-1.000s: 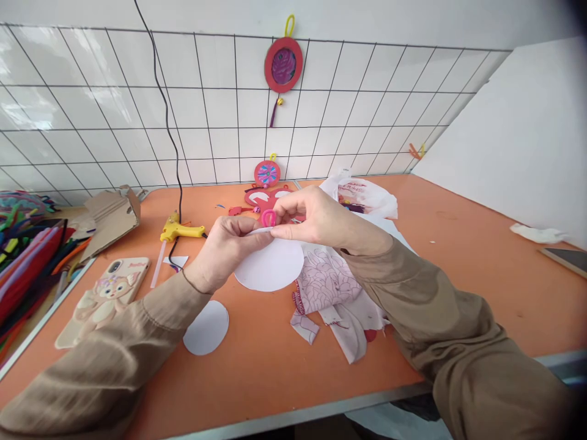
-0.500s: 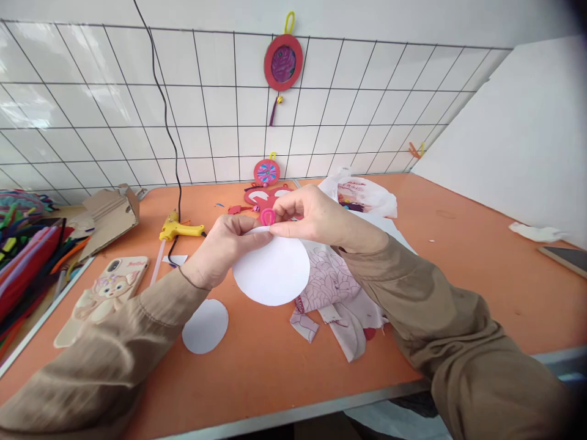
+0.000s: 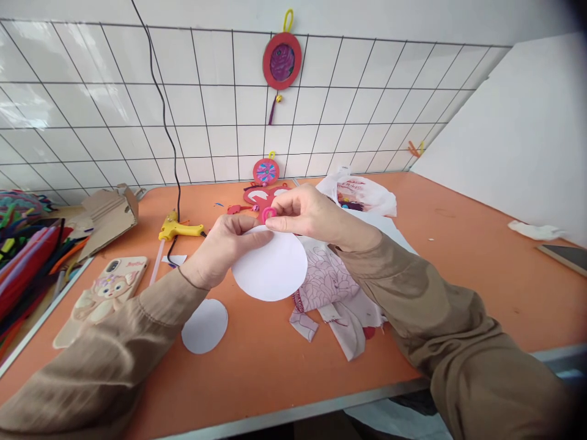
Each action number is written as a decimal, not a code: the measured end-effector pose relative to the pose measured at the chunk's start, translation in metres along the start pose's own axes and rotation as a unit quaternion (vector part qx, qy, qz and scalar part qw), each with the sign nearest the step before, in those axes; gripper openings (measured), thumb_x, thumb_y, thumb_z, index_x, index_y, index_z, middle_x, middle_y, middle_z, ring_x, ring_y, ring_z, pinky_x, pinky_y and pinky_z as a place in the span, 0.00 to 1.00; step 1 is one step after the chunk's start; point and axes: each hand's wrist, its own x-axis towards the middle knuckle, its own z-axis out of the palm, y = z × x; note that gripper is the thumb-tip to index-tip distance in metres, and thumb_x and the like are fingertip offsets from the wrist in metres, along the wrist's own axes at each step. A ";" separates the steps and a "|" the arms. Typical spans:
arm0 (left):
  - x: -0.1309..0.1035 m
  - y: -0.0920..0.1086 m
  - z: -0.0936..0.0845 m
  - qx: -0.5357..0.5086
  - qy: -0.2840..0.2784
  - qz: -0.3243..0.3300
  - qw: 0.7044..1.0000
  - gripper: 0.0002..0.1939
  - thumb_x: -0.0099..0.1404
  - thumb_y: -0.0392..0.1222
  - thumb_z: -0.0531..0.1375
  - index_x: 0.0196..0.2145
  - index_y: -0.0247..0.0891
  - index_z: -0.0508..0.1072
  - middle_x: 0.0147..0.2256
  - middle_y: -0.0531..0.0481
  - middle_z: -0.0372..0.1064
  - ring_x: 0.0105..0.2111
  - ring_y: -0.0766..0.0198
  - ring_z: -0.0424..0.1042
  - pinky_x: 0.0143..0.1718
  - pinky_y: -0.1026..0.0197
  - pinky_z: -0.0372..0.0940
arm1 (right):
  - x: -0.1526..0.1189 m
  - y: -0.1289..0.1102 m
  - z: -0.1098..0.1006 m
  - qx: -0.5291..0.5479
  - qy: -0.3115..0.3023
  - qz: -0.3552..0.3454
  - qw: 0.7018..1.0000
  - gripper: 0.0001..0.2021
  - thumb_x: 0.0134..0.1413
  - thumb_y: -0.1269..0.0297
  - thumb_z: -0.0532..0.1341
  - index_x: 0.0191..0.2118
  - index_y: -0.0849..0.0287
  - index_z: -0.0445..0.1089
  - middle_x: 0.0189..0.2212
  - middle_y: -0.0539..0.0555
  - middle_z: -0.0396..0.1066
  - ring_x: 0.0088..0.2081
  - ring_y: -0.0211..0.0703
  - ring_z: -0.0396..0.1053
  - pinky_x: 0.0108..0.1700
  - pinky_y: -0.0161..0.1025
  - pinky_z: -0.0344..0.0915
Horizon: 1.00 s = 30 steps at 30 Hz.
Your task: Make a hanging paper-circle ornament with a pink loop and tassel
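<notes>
My left hand pinches the upper left edge of a large white paper disc, held above the table with its white face toward me. My right hand is closed on a small pink loop at the disc's top edge; it looks like pipe cleaner. Whether the loop is fixed to the disc I cannot tell, since the fingers hide the join. A smaller white disc lies on the table below my left wrist. Patterned pale fabric lies crumpled behind and right of the held disc.
On the orange table at left are a yellow glue gun with its cord, a phone, cardboard and pipe cleaners. A plastic bag sits behind. A red round ornament hangs on the wall grid.
The paper disc has tilted slightly, its lower edge rising. My right thumb has shifted a little up and left against the pink loop. Both hands keep their hold.
</notes>
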 end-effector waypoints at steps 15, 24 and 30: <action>0.002 -0.002 0.005 -0.007 0.043 -0.012 0.999 0.11 0.52 0.46 0.67 0.25 0.34 0.76 0.23 0.51 0.72 0.23 0.65 0.71 0.22 0.65 0.62 | 0.000 0.001 0.002 0.032 0.007 0.015 0.999 0.12 0.52 0.61 0.64 0.24 0.62 0.67 0.18 0.46 0.62 0.21 0.30 0.58 0.22 0.32 0.51; 0.001 0.000 0.005 0.029 0.031 -0.004 0.999 0.12 0.52 0.48 0.68 0.28 0.34 0.78 0.25 0.50 0.73 0.25 0.65 0.71 0.23 0.65 0.62 | 0.001 0.001 0.000 0.043 0.013 -0.002 0.999 0.11 0.52 0.61 0.64 0.24 0.62 0.68 0.19 0.48 0.66 0.22 0.31 0.60 0.23 0.32 0.56; 0.002 -0.004 0.005 0.059 0.034 -0.021 0.997 0.14 0.51 0.49 0.69 0.30 0.35 0.80 0.28 0.47 0.76 0.27 0.60 0.74 0.25 0.63 0.64 | 0.001 0.001 0.000 0.036 0.015 0.003 0.999 0.11 0.52 0.61 0.64 0.24 0.61 0.68 0.19 0.48 0.66 0.21 0.30 0.60 0.21 0.31 0.55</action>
